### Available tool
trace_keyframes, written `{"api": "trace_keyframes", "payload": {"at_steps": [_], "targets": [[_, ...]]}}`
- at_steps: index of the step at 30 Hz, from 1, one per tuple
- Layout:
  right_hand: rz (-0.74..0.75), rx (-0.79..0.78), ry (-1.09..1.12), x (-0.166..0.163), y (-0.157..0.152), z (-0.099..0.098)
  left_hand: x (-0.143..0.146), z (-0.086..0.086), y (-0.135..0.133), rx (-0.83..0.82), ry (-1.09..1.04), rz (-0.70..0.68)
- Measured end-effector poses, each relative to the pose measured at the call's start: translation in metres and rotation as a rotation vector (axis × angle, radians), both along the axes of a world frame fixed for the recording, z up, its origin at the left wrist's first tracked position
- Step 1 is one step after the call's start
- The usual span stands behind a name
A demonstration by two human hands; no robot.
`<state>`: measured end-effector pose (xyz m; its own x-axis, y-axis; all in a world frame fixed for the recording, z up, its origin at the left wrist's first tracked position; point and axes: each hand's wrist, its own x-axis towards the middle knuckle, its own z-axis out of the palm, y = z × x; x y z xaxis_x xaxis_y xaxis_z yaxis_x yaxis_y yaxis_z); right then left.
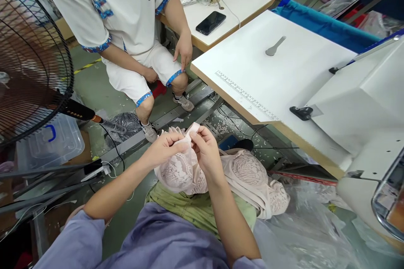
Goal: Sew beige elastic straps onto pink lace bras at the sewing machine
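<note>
Off the near edge of a white worktable (249,44): a lace bra (176,172), pinched along its pale strip (193,128) between left hand (164,149) and right hand (208,151), both closed. Probably light, soft, snag-prone; best held by the strip.

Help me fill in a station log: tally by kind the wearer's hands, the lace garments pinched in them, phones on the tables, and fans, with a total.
Wearer's hands: 2 (left hand and right hand)
Pinched lace garment: 1
Phone: 1
Fan: 1
Total: 5
</note>
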<state>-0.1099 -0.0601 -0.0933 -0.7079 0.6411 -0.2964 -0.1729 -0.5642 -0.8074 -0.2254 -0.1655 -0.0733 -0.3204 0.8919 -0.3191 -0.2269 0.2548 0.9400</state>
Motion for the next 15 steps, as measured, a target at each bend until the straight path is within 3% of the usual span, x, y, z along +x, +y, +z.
{"api": "trace_keyframes", "payload": {"at_steps": [4,9,15], "targets": [[-0.053,-0.035,-0.01,-0.012,0.011,-0.017,-0.006,-0.023,0.026,-0.028,-0.159,0.157],[-0.07,-0.063,-0.036,-0.025,0.018,-0.042,-0.009,-0.047,0.057,-0.008,-0.2,0.287],[-0.09,0.106,-0.063,-0.024,0.017,-0.06,-0.012,-0.062,0.07,-0.015,-0.31,0.32]]}}
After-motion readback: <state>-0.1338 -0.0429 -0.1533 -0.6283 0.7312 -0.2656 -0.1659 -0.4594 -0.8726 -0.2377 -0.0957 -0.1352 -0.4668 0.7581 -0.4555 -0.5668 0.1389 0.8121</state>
